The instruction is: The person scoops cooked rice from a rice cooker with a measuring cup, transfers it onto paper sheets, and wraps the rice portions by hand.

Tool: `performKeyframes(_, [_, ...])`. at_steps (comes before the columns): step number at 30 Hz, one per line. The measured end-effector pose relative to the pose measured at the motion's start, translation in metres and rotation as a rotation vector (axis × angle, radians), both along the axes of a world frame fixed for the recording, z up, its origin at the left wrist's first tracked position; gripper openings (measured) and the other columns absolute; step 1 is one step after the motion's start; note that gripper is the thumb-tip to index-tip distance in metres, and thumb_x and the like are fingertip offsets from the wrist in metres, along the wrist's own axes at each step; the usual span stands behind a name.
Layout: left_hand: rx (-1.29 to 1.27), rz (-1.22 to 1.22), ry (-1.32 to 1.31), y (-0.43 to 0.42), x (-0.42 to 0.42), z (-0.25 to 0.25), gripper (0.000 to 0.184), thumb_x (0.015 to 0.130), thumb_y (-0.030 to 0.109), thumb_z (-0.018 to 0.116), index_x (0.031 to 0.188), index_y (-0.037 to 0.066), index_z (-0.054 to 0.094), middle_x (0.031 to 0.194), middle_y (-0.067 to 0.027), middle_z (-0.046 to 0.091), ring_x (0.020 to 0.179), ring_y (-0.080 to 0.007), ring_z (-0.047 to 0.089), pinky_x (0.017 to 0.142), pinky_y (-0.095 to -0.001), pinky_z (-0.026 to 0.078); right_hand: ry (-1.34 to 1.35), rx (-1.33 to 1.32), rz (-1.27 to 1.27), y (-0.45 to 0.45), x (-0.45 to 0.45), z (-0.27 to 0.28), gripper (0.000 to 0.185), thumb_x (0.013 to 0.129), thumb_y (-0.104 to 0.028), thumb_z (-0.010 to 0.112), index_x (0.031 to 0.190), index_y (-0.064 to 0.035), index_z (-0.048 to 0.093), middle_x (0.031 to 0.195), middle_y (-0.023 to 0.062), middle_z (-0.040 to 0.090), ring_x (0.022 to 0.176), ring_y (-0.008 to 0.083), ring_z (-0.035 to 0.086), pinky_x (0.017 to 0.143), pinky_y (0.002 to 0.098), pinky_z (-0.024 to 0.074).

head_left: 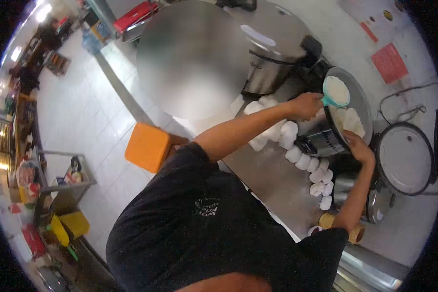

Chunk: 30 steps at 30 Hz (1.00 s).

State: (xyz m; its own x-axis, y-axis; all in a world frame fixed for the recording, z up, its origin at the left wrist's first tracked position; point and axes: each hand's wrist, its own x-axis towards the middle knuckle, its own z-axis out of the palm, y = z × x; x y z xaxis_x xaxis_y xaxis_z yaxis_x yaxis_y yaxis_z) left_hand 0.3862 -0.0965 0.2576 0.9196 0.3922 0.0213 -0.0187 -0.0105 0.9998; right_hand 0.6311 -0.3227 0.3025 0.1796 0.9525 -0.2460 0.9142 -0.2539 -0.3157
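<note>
White bundles (302,161) already sit on the counter (263,168), heaped left of the open pot (312,130) and strung out toward the near right, yet white food (352,121) remains in the pot, so the work looks well along but unfinished. The left hand (306,106) grips the handle of a loaded teal scoop (334,101) above the pot, not yet emptied; the right hand (360,147) is beside the food at the near rim, whether pinching anything cannot be told

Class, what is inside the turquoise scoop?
The turquoise scoop, held by the left hand, contains a heap of white, rice-like food. The food covers the scoop's bottom, which cannot be seen.
</note>
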Motion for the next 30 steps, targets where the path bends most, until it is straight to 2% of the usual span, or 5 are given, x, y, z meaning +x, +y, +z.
performKeyframes(7, [0.052, 0.029, -0.281, -0.056, -0.102, -0.033, 0.093, 0.093, 0.012, 0.044, 0.138, 0.001, -0.036, 0.080, -0.0150, 0.062, 0.074, -0.0280, 0.060, 0.078, -0.0397, 0.050, 0.983, 0.600, -0.655, 0.027, -0.218, -0.051, 0.045, 0.100, -0.029, 0.049, 0.136, -0.0016, 0.046, 0.131, 0.0135, 0.054, 0.119, 0.0213, 0.052, 0.101, 0.0354, 0.0397])
performKeyframes(10, [0.133, 0.137, -0.507, -0.064, -0.137, -0.088, 0.095, 0.093, 0.017, 0.048, 0.140, 0.002, -0.033, 0.114, -0.0302, 0.057, 0.099, -0.0397, 0.060, 0.094, -0.0392, 0.043, 1.305, 0.787, -0.872, 0.077, -0.305, -0.105, 0.035, 0.098, -0.023, 0.053, 0.126, -0.0024, 0.051, 0.114, 0.0088, 0.061, 0.096, 0.0185, 0.062, 0.084, 0.0365, 0.0495])
performKeyframes(18, [1.020, 0.108, 0.451, 0.138, -0.360, -0.205, 0.049, 0.086, 0.037, 0.065, 0.130, 0.016, 0.055, 0.139, -0.0103, 0.048, 0.132, -0.0315, 0.041, 0.107, -0.0467, 0.036, 1.942, 0.756, -0.962, 0.175, -0.397, -0.198, 0.030, 0.098, -0.020, 0.047, 0.124, -0.0073, 0.048, 0.078, -0.0011, 0.049, 0.065, 0.0147, 0.047, 0.064, 0.0353, 0.0438])
performKeyframes(24, [1.174, -0.160, 0.225, 0.205, -0.400, -0.275, 0.043, 0.088, 0.035, 0.060, 0.128, 0.020, 0.057, 0.145, -0.0052, 0.044, 0.138, -0.0288, 0.033, 0.112, -0.0455, 0.028, -0.343, 0.175, -0.295, 0.259, -0.451, -0.273, 0.079, 0.083, -0.003, 0.053, 0.153, -0.0189, 0.019, 0.097, 0.0167, 0.054, 0.081, 0.0322, 0.058, 0.067, 0.0435, 0.0499])
performKeyframes(30, [1.234, -0.138, 0.010, 0.219, -0.393, -0.307, 0.035, 0.090, 0.029, 0.059, 0.124, 0.022, 0.060, 0.145, -0.0033, 0.045, 0.134, -0.0274, 0.041, 0.109, -0.0411, 0.036, -0.171, 0.279, -0.474, 0.265, -0.428, -0.245, 0.076, 0.082, -0.002, 0.053, 0.151, -0.0179, 0.026, 0.098, 0.0179, 0.054, 0.086, 0.0345, 0.056, 0.073, 0.0447, 0.0496])
